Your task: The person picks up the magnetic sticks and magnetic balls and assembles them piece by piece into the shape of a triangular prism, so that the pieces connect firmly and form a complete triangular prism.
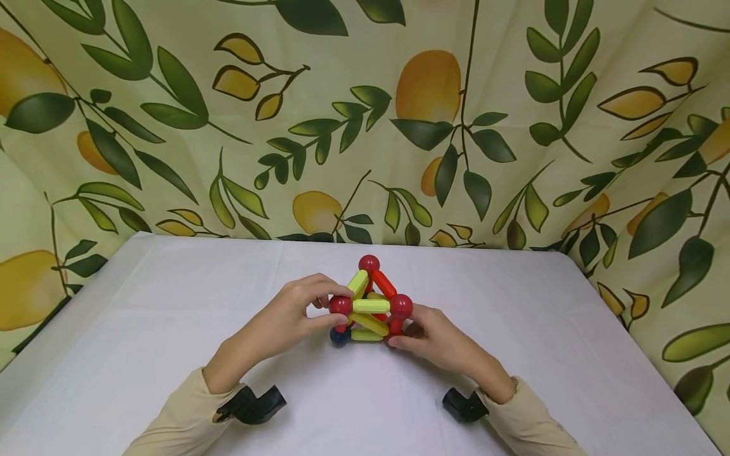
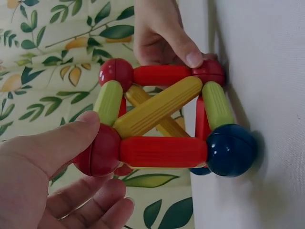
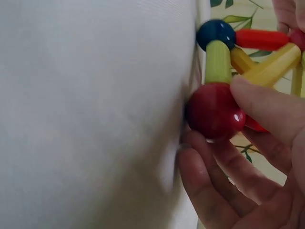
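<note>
Rods and balls join into a boxy frame with a peak, a magnetic building-stick structure (image 1: 372, 306), standing on the white table. My left hand (image 1: 285, 313) pinches its upper left red ball (image 2: 102, 151) between thumb and fingers. On the opposite side, my right hand (image 1: 441, 339) grips a lower red ball (image 3: 216, 112), thumb on one side and fingertips on the other. A dark blue ball (image 2: 231, 150) sits at the lower left corner. One yellow rod (image 2: 159, 107) runs diagonally across a side face. Another red ball (image 1: 369, 263) tops the peak.
White cloth covers the table (image 1: 171, 304). Behind it hangs a curtain (image 1: 353, 158) printed with leaves and fruit. Black wrist mounts (image 1: 253, 405) show at both beige sleeves.
</note>
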Available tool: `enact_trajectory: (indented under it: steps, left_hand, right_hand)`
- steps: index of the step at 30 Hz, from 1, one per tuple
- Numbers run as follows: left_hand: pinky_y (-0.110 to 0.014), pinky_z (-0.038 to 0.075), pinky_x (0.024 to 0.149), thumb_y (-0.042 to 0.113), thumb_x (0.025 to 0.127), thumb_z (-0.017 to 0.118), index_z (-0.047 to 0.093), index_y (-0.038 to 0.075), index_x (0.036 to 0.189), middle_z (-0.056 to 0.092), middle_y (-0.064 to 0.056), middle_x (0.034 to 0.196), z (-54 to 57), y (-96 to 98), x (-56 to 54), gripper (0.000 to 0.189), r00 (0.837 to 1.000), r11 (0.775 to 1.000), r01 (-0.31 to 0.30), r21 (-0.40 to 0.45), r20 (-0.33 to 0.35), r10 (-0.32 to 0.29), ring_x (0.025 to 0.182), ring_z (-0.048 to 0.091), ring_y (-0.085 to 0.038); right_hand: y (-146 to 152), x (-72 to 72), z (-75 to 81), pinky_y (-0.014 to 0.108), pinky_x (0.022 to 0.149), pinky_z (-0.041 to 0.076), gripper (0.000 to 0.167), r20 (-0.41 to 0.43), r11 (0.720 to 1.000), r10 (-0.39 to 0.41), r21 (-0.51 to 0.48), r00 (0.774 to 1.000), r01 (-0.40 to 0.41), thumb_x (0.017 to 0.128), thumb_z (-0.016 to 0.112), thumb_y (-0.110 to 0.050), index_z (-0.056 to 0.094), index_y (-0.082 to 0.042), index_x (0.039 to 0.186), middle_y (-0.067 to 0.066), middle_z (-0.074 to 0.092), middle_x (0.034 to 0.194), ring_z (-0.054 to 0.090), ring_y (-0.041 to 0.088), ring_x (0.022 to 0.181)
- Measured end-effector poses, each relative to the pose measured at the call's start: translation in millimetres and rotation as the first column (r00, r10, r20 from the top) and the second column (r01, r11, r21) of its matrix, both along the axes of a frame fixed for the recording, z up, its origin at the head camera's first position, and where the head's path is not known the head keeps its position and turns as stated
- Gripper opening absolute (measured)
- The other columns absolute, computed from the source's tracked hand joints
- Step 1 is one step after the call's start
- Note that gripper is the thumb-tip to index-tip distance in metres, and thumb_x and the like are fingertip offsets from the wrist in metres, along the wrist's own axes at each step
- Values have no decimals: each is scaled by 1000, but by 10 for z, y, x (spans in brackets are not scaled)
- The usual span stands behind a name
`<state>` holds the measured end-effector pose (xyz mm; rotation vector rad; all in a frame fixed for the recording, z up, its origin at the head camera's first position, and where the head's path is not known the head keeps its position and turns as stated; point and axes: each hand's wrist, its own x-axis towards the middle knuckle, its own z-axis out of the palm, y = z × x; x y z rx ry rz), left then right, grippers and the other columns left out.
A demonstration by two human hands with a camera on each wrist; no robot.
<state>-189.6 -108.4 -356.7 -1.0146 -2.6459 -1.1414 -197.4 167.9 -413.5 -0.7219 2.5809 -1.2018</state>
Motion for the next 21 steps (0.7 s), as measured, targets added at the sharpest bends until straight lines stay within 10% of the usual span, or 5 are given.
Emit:
enact_trajectory:
  steps: [12, 21]
  left_hand:
    - [-31, 53, 85, 25, 88, 75, 69, 19, 120, 67, 9, 108, 69, -77, 3, 33, 998, 999, 19, -39, 68, -16, 96, 59, -13]
    - [-51, 45, 106, 24, 96, 65, 66, 12, 125, 66, -6, 129, -118, -218, -316, 32, 979, 979, -202, -32, 14, 203, 126, 58, -28]
  right_hand:
    - [149, -10, 103, 32, 83, 57, 38, 16, 994, 62, 85, 998, -63, 84, 79, -23, 64, -13, 118, 2, 68, 111, 66, 18, 97]
    - [445, -273, 137, 68, 108, 33, 74, -282, 943, -155, 244, 947, 228, 88, 73, -38, 42, -10, 149, 23, 39, 152, 34, 46, 141]
